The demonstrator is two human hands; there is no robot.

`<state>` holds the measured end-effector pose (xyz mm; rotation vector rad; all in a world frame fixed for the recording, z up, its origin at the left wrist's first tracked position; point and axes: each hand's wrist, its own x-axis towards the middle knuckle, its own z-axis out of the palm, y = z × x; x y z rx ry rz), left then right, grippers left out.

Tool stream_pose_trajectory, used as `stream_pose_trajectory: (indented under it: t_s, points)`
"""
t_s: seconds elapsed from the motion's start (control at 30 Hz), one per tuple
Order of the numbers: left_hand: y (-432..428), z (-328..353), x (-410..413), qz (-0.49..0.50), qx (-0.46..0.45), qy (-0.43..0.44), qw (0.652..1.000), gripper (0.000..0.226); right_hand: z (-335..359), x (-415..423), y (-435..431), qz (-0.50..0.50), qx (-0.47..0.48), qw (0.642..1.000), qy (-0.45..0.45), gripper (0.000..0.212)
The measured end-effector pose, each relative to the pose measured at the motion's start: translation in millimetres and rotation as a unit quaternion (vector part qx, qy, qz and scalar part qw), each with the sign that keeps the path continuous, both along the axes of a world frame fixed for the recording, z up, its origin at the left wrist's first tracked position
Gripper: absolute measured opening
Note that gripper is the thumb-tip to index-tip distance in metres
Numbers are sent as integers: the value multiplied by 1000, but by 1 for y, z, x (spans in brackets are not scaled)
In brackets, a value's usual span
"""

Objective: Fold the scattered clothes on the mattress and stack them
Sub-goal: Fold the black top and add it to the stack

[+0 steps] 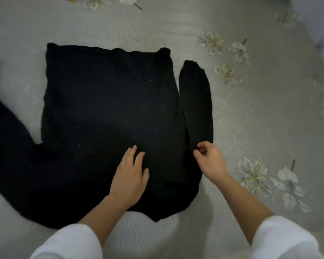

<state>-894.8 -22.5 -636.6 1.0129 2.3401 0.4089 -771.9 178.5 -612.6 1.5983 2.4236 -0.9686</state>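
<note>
So the black sweater (108, 101) lies flat mid-frame on the mattress (251, 118). Left hand (129, 176) is flat on it, pinning it down; right hand (209, 159) has a pinch grip on the frame-right sleeve (196, 101), probably to fold it inward.

Pale grey ribbed sheet (157, 25) fills the whole bkgd (light dim, soft). Printed white flowers (254, 174) just right of the right hand (211, 161); more blooms (223, 53) well beyond it, others (95, 2) far beyond the left hand (129, 174).
</note>
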Motion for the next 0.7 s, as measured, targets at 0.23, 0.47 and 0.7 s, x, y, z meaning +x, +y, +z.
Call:
stream_pose_trajectory:
  t_s: [0.23,0.47,0.7]
  points:
    - [75,-58,36,7,-34,45,998,62,-29,-59,49,103,106,988,-48,71]
    - [73,-86,50,19,-34,139,989,66,-47,-15,112,-182,19,966,185,18]
    - [78,-80,52,22,-56,153,986,67,-46,60,121,-252,-48,959,123,39]
